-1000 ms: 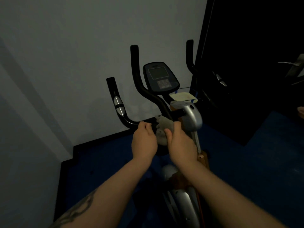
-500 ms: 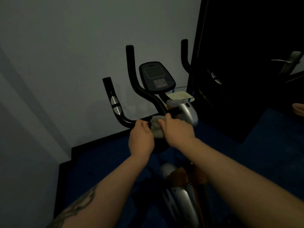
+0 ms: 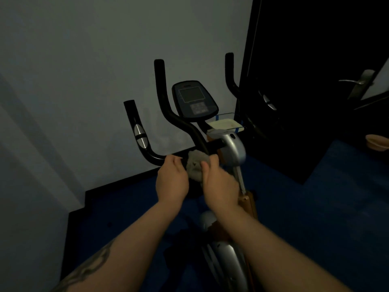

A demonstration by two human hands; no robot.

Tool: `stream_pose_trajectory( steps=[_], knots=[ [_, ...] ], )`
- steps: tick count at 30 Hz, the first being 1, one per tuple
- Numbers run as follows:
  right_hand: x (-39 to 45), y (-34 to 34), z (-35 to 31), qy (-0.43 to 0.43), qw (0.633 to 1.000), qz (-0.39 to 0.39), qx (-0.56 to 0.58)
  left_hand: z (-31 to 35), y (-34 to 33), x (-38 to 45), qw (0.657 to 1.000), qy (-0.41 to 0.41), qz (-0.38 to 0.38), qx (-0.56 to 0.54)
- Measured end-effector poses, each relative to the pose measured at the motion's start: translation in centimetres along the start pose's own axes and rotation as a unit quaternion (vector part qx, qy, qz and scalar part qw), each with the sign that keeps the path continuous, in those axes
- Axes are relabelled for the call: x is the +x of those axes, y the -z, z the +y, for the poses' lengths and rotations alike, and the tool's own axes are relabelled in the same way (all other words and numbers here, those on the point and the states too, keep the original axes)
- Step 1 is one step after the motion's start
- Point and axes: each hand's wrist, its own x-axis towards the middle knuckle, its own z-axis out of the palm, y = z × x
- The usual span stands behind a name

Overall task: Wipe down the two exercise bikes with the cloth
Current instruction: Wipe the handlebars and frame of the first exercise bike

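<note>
Head view shows the exercise bike [image 3: 229, 148] close to the pale wall [image 3: 84, 81], a dark door [image 3: 305, 81] just to its right and blue floor [image 3: 315, 207] around it. Its small tray [image 3: 239, 129] holds a pale pad [image 3: 224, 124]. The right hand [image 3: 221, 184] grips the cloth [image 3: 194, 165] against the handlebar [image 3: 174, 119]; the left hand [image 3: 171, 182], fingers curled, holds the bar beside it.

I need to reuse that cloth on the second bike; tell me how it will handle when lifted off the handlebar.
The cloth looks bunched and creased over the handlebar, so it is probably floppy and will droop. It seems light: the right hand grips it with little effort. Unlikely to slip.
</note>
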Motion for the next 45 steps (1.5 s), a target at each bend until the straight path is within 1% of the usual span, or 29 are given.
stream_pose_trajectory(
  steps=[1,2,5,6,7,8,9,10,11,14,15,16,17,18,20,21,24,25,27,29,31,34,35,37,39,41,42,43,45],
  knots=[
    [-0.7,0.0,0.1,0.001,1.000,-0.009,0.011,0.0,-0.1,0.0,1.000,0.000,0.002,-0.003],
    [-0.3,0.3,0.4,0.016,1.000,-0.027,-0.001,0.0,-0.1,0.0,1.000,0.000,0.005,-0.002],
    [3.9,2.0,0.9,0.094,0.988,-0.088,-0.083,0.2,-0.1,0.1,1.000,0.000,0.014,0.012],
    [4.9,2.5,0.7,0.101,0.985,-0.102,-0.097,0.1,-0.1,0.2,1.000,0.002,0.010,0.010],
    [4.9,2.4,0.6,0.094,0.985,-0.093,-0.108,0.0,0.0,0.1,1.000,0.001,0.005,0.007],
    [4.1,1.9,0.6,0.069,0.991,-0.072,-0.094,-0.1,0.0,0.2,1.000,-0.002,0.000,0.002],
    [2.6,1.4,0.5,0.043,0.997,-0.036,-0.045,-0.2,0.0,0.3,1.000,-0.006,-0.003,-0.002],
    [0.9,0.9,0.4,0.008,1.000,-0.021,-0.004,-0.3,0.0,0.3,1.000,-0.008,-0.003,-0.007],
    [-0.4,0.7,0.4,0.000,1.000,-0.013,0.016,-0.3,0.0,0.2,1.000,-0.008,-0.002,-0.012],
    [1.5,1.3,1.4,0.088,0.990,-0.058,-0.091,-0.1,0.0,0.3,1.000,-0.007,0.007,-0.012],
    [2.9,1.8,1.5,0.110,0.987,-0.073,-0.096,-0.2,-0.1,0.4,1.000,-0.005,0.009,-0.011],
    [4.1,2.0,1.3,0.111,0.986,-0.079,-0.098,-0.3,-0.1,0.5,1.000,-0.003,0.010,-0.015],
    [4.5,2.0,0.8,0.089,0.988,-0.080,-0.095,-0.4,-0.1,0.4,1.000,-0.002,0.011,-0.021],
    [4.3,1.9,0.3,0.054,0.994,-0.061,-0.079,-0.4,-0.2,0.4,0.999,-0.002,0.013,-0.030],
    [2.6,1.1,-0.1,0.007,1.000,-0.014,-0.022,-0.5,-0.3,0.4,0.998,0.002,0.017,-0.057],
    [1.6,0.9,0.0,-0.003,1.000,-0.013,0.008,-0.5,-0.3,0.5,0.997,0.008,0.018,-0.074],
    [1.9,2.4,0.9,0.080,0.994,-0.072,0.003,-0.4,-0.3,0.8,0.988,0.047,0.010,-0.146],
    [2.8,3.2,1.0,0.092,0.993,-0.073,0.007,-0.3,-0.3,0.8,0.982,0.066,0.002,-0.178],
    [4.2,4.2,-0.2,0.111,0.992,-0.032,0.052,-0.1,-0.2,0.8,0.970,0.090,-0.009,-0.227],
    [4.0,3.8,-2.0,0.133,0.990,-0.004,0.051,0.1,-0.2,0.6,0.966,0.092,0.000,-0.241],
    [1.5,1.3,-2.8,0.146,0.989,0.000,0.027,0.2,-0.1,0.4,0.960,0.099,-0.001,-0.263],
    [-3.7,-0.9,-1.7,0.120,0.989,0.012,0.091,0.1,-0.1,0.5,0.954,0.123,-0.007,-0.272],
    [-4.1,-1.1,-1.1,0.132,0.987,0.033,0.080,0.1,-0.2,0.5,0.954,0.128,-0.003,-0.270],
    [-2.4,-0.5,-0.7,0.177,0.982,0.065,0.021,0.2,-0.2,0.5,0.955,0.128,-0.002,-0.269],
    [0.2,0.3,-1.7,0.166,0.980,0.108,-0.027,0.3,-0.1,0.5,0.956,0.125,-0.008,-0.264],
    [0.1,0.0,-2.8,0.129,0.985,0.111,-0.010,0.0,0.0,0.5,0.954,0.129,-0.016,-0.269],
    [-1.0,-0.6,-2.9,0.123,0.987,0.099,0.014,-0.2,-0.1,0.6,0.953,0.133,-0.020,-0.270],
    [-2.5,-1.2,-2.6,0.130,0.987,0.094,0.029,-0.3,-0.2,0.7,0.954,0.134,-0.020,-0.268],
    [-3.5,-1.0,-1.3,0.185,0.978,0.098,-0.004,-0.2,-0.3,0.6,0.956,0.124,-0.014,-0.265]
  ],
)
